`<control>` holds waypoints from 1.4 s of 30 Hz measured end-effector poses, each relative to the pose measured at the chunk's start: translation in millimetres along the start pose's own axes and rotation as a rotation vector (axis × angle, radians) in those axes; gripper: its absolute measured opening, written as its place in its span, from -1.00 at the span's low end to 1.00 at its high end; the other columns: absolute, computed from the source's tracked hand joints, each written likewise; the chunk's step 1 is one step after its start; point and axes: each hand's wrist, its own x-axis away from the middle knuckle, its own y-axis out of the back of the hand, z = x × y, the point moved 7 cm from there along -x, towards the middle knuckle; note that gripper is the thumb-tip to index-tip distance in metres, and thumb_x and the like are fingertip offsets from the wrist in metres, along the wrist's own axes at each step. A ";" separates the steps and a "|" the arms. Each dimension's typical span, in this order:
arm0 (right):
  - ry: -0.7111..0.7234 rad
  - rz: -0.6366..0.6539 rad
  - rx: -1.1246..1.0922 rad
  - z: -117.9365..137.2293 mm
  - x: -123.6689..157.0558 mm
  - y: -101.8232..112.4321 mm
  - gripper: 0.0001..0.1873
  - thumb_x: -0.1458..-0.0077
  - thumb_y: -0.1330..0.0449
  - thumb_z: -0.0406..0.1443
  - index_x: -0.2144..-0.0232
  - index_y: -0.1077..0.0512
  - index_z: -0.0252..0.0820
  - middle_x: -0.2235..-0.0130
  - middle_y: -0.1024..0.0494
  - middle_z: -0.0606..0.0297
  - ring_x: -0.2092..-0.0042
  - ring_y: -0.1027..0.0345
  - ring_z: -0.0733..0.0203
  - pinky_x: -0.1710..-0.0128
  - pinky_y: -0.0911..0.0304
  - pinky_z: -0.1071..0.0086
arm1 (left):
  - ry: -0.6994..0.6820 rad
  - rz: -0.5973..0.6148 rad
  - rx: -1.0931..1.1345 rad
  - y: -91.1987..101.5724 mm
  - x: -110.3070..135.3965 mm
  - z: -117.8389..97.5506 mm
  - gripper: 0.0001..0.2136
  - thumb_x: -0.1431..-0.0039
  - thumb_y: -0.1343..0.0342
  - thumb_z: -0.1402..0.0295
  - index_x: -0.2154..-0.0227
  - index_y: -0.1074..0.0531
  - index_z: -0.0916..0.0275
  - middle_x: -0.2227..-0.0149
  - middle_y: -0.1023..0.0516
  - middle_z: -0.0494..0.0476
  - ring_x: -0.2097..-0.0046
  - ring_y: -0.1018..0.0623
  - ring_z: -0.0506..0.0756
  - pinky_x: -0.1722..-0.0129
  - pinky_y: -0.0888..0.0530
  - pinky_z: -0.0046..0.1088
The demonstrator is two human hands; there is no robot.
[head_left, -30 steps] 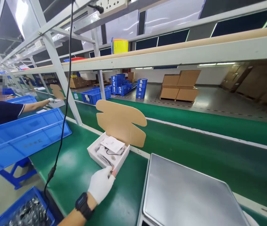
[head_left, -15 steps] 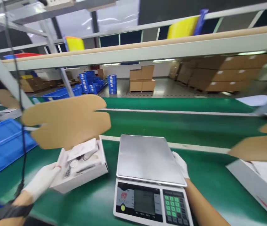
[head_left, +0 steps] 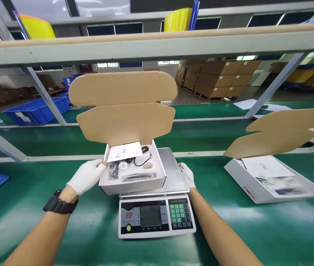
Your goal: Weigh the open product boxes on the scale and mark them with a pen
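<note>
My left hand (head_left: 88, 176), in a white glove with bare fingertips, grips the left wall of an open white carton (head_left: 134, 188). The carton is over the left part of the steel platform of a digital weighing scale (head_left: 157, 218); whether its full weight rests there I cannot tell. Its brown cardboard lid (head_left: 126, 107) stands raised behind it. Inside lie a white booklet (head_left: 125, 150), black cables, a small white round part and bagged pieces. My right hand (head_left: 187, 175), also gloved, is closed at the right edge of the scale, its fingers partly hidden.
Another open carton (head_left: 256, 186) with a booklet stands on the green belt (head_left: 214, 218) to the right. A shelf beam (head_left: 151, 50) crosses above, with slanted posts. Blue crates (head_left: 37, 111) are at the left, and papers (head_left: 259, 105) lie behind.
My left hand has brought the white carton rightward from beside the scale to over its platform. The view has turned right. My right hand stays at the scale's right side.
</note>
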 end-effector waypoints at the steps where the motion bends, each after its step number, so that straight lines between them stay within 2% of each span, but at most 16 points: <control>1: -0.011 -0.009 -0.005 -2.2 3.7 2.8 -0.64 0.06 -0.01 0.01 0.55 -0.23 -0.17 0.54 -0.31 0.36 0.43 -0.20 0.24 0.41 -0.16 0.42 | 0.015 0.047 0.149 -9.5 -0.7 4.7 -0.63 -0.09 0.04 0.07 0.35 -0.50 0.26 0.42 -0.55 0.16 0.37 -0.53 0.18 0.38 -0.44 -0.39; 3: -0.032 -0.033 -0.012 -7.1 12.7 9.5 -0.65 0.04 -0.01 0.01 0.52 -0.24 -0.16 0.51 -0.33 0.34 0.40 -0.22 0.22 0.39 -0.17 0.41 | 0.084 0.117 0.471 -28.4 -1.9 29.4 -0.48 -0.07 0.06 -0.06 0.20 -0.46 0.33 0.37 -0.56 0.23 0.37 -0.55 0.18 0.38 -0.48 -0.34; 5: -0.050 -0.057 -0.018 -10.9 21.9 16.0 -0.66 0.03 -0.01 0.00 0.50 -0.25 -0.16 0.48 -0.35 0.32 0.38 -0.24 0.20 0.37 -0.18 0.39 | 0.203 0.094 0.671 -47.7 -1.6 71.3 -0.42 -0.06 0.04 -0.07 0.12 -0.40 0.39 0.33 -0.56 0.31 0.36 -0.56 0.18 0.37 -0.50 -0.31; 7: -0.065 -0.075 -0.025 -13.1 29.0 20.6 -0.66 0.03 -0.01 -0.01 0.48 -0.26 -0.16 0.46 -0.37 0.30 0.36 -0.25 0.19 0.35 -0.19 0.38 | 0.359 -0.042 0.695 -65.0 3.5 121.7 -0.50 -0.08 0.01 0.03 0.14 -0.38 0.41 0.36 -0.56 0.32 0.41 -0.56 0.15 0.41 -0.51 -0.34; 9: -0.077 -0.084 -0.033 -13.8 32.7 22.6 -0.67 0.02 0.00 -0.01 0.48 -0.26 -0.16 0.45 -0.37 0.28 0.35 -0.25 0.18 0.34 -0.20 0.37 | 0.452 -0.206 0.670 -77.9 13.3 162.7 -0.62 -0.09 -0.01 0.15 0.19 -0.37 0.40 0.40 -0.55 0.28 0.45 -0.56 0.11 0.44 -0.52 -0.37; 11: -0.087 -0.086 -0.038 -13.7 33.8 22.4 -0.67 0.02 0.01 -0.02 0.48 -0.27 -0.17 0.43 -0.38 0.27 0.35 -0.26 0.17 0.32 -0.20 0.36 | 0.445 -0.286 0.667 -88.0 22.1 184.5 -0.66 -0.07 -0.02 0.18 0.22 -0.37 0.38 0.41 -0.55 0.26 0.45 -0.56 0.11 0.45 -0.53 -0.38; 12: -0.091 -0.085 -0.039 -13.4 33.7 22.0 -0.67 0.02 0.01 -0.03 0.47 -0.28 -0.17 0.43 -0.39 0.27 0.34 -0.26 0.17 0.31 -0.21 0.36 | 0.423 -0.285 0.672 -92.2 25.1 189.0 -0.66 -0.06 -0.03 0.17 0.24 -0.37 0.37 0.41 -0.55 0.26 0.45 -0.56 0.11 0.47 -0.53 -0.38; 15: -0.097 -0.083 -0.037 -12.1 33.4 21.3 -0.66 0.02 0.01 -0.04 0.46 -0.31 -0.19 0.42 -0.40 0.26 0.33 -0.27 0.17 0.30 -0.21 0.36 | 0.387 -0.242 0.650 -99.1 30.6 191.2 -0.63 -0.02 -0.05 0.11 0.28 -0.38 0.35 0.42 -0.56 0.25 0.48 -0.56 0.12 0.53 -0.52 -0.40; 21: -0.093 -0.074 -0.040 -7.6 36.0 22.5 -0.62 0.05 -0.01 -0.03 0.41 -0.36 -0.22 0.41 -0.41 0.24 0.35 -0.28 0.16 0.34 -0.22 0.36 | 0.368 -0.241 0.627 -98.7 31.3 186.5 -0.60 -0.03 -0.03 0.06 0.28 -0.37 0.34 0.40 -0.56 0.25 0.49 -0.54 0.09 0.55 -0.49 -0.45; 26: -0.116 -0.056 -0.049 -0.3 40.9 25.6 -0.51 0.05 -0.04 0.02 0.24 -0.42 -0.23 0.36 -0.45 0.22 0.34 -0.29 0.15 0.38 -0.22 0.36 | 0.369 -0.236 0.648 -99.8 32.0 186.9 -0.59 -0.02 -0.04 0.05 0.27 -0.38 0.35 0.39 -0.56 0.25 0.48 -0.55 0.10 0.52 -0.52 -0.40; 29: -0.130 -0.036 -0.093 11.2 40.1 34.7 -0.41 -0.01 -0.01 0.09 0.15 -0.42 -0.26 0.42 -0.41 0.26 0.42 -0.23 0.21 0.46 -0.16 0.38 | 0.375 -0.229 0.673 -99.6 32.7 187.8 -0.58 -0.02 -0.04 0.04 0.27 -0.38 0.35 0.39 -0.56 0.26 0.47 -0.55 0.12 0.51 -0.52 -0.38; 31: -0.098 -0.054 -0.104 28.5 34.5 47.0 -0.38 -0.04 0.02 0.13 0.24 -0.46 -0.30 0.52 -0.33 0.30 0.50 -0.14 0.27 0.53 -0.07 0.40 | 0.385 -0.223 0.688 -98.5 32.3 186.9 -0.58 -0.02 -0.04 0.03 0.27 -0.38 0.34 0.39 -0.56 0.26 0.46 -0.55 0.12 0.50 -0.51 -0.38; 34: 0.030 -0.111 -0.115 76.6 19.6 66.3 -0.45 -0.04 -0.04 0.11 0.41 -0.45 -0.29 0.58 -0.27 0.34 0.54 -0.06 0.33 0.57 0.04 0.43 | 0.393 -0.207 0.721 -96.5 28.9 177.7 -0.57 -0.02 -0.03 0.02 0.27 -0.38 0.33 0.39 -0.56 0.24 0.46 -0.55 0.11 0.50 -0.49 -0.40; 37: 0.234 -0.145 -0.186 150.7 8.6 70.0 -0.59 -0.03 -0.12 0.02 0.43 -0.40 -0.24 0.56 -0.31 0.36 0.55 -0.09 0.34 0.58 0.03 0.46 | 0.321 -0.266 0.750 -89.2 19.7 153.5 -0.57 -0.04 0.01 -0.01 0.30 -0.37 0.32 0.43 -0.54 0.19 0.50 -0.52 0.08 0.53 -0.45 -0.43; 39: 0.388 -0.098 -0.210 207.4 9.3 55.4 -0.67 -0.06 -0.13 -0.04 0.43 -0.39 -0.21 0.53 -0.35 0.36 0.53 -0.15 0.33 0.55 -0.04 0.46 | 0.234 -0.327 0.733 -82.8 11.4 130.2 -0.58 -0.07 0.06 -0.01 0.32 -0.37 0.30 0.45 -0.53 0.16 0.51 -0.50 0.06 0.53 -0.43 -0.44; 42: 0.607 0.180 -0.080 285.2 21.9 0.4 -0.73 -0.11 -0.10 -0.10 0.44 -0.39 -0.18 0.49 -0.42 0.35 0.46 -0.26 0.29 0.46 -0.15 0.44 | 0.126 -0.362 0.672 -76.9 -1.2 93.9 -0.59 -0.13 0.13 0.01 0.32 -0.38 0.27 0.41 -0.53 0.14 0.47 -0.50 0.05 0.46 -0.43 -0.43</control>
